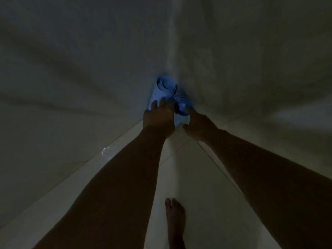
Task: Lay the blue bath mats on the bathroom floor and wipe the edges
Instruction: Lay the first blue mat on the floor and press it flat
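Two rolled blue bath mats stand upright in the corner where two pale walls meet. The taller, lighter roll (162, 90) is on the left; the shorter, darker roll (181, 105) is to its right. My left hand (159, 119) lies against the taller roll, fingers reaching up its side. My right hand (196, 124) reaches to the shorter roll, fingertips touching its right side. The scene is dim and the exact finger positions are hard to make out.
Glossy pale floor tiles (197, 186) run toward the corner. Walls close in on the left (71, 87) and right (251, 78). My bare foot (175, 218) stands on the floor at the bottom centre.
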Demonstrator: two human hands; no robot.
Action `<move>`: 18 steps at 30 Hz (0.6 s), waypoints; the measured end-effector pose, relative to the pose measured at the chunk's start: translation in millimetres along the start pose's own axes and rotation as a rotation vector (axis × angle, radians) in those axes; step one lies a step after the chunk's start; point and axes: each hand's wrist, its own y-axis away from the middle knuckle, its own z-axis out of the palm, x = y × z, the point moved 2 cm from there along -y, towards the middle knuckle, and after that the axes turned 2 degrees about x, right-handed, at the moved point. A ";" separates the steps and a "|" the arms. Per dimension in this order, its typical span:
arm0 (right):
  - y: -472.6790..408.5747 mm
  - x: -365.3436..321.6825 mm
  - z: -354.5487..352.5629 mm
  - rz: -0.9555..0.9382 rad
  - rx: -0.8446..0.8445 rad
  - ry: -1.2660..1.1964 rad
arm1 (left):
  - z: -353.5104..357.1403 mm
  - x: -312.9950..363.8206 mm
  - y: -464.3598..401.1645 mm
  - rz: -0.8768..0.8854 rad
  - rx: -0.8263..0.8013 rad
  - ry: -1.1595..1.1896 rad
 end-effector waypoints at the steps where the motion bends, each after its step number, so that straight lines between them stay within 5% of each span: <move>1: -19.1 4.5 9.1 0.004 -0.007 0.016 | 9.0 -0.5 -12.0 0.012 -0.030 0.005; 5: -60.3 24.3 47.9 0.052 0.068 0.106 | 41.6 -12.6 -35.6 0.124 0.000 0.097; 9: -36.9 40.8 85.7 -0.146 0.289 -0.125 | 71.1 -21.9 -3.0 0.236 0.354 0.279; 18: 67.0 24.6 152.7 -0.238 0.179 -0.085 | 108.5 -69.0 130.1 -0.182 0.134 0.415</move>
